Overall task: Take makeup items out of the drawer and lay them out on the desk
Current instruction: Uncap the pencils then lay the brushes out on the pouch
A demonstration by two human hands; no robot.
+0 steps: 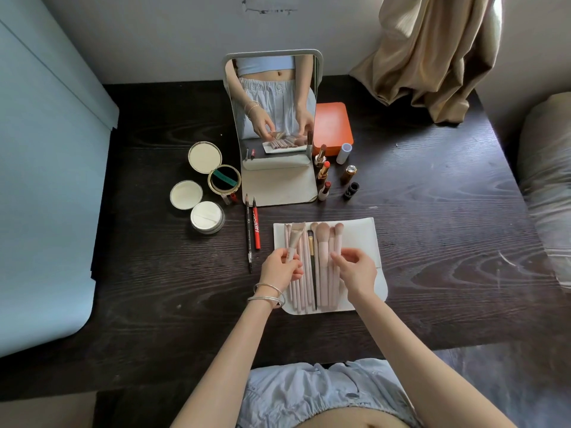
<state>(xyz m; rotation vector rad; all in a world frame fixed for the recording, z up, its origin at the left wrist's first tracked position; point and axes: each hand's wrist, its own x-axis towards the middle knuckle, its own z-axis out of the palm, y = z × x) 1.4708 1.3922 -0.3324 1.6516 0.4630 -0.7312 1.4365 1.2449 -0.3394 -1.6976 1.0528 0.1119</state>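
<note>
Several pink makeup brushes (321, 267) and one black-handled brush (312, 264) lie side by side on a white pouch (364, 242) on the dark wooden desk (432, 242). My left hand (279, 268) grips the handle of a flat pink brush (294, 236) at the left of the row. My right hand (357, 268) hovers over the right-hand brushes with fingers spread, fingertips touching them. No drawer is in view.
A standing mirror (273, 125) is at the back centre. Left of it lie powder compacts (205, 157) and puffs (207, 216), plus two pencils (251, 230). Lipsticks (324, 171), small bottles (349, 174) and an orange box (332, 128) are to the right. A curtain (432, 57) hangs at the back right.
</note>
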